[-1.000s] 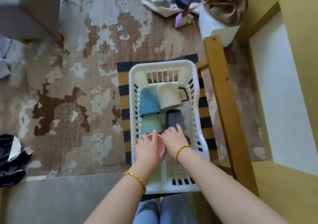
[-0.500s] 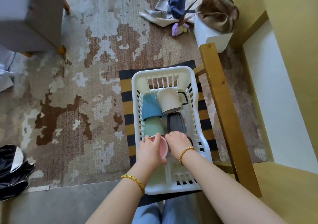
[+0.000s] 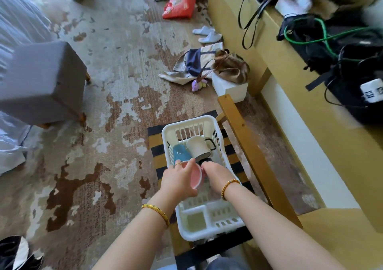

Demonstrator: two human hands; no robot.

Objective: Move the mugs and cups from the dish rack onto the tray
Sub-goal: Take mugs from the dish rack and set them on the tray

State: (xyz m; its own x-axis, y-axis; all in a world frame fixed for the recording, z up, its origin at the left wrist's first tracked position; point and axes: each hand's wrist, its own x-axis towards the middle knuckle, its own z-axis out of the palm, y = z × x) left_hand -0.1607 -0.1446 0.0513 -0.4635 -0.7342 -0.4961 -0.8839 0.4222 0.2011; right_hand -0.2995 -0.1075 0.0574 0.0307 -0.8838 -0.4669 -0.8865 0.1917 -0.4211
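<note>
Since the moment before, the pink cup had come up off the rack floor and tipped so its mouth faced the person, and the view had swung up to take in the yellow counter on the right. Her left hand gripped the cup from the left, fingers curled over its upper rim and the thumb underneath. Her right hand reached in beside it, knuckles up, fingertips bent down toward a dark mug; whether they held it I could not tell. Both hands hung over the middle of the white dish rack, which sat on a striped mat. Behind them lay a blue cup and a cream enamel mug on their sides, touching. A wooden rail ran close along the rack's right wall, while open carpet spread to the left.
</note>
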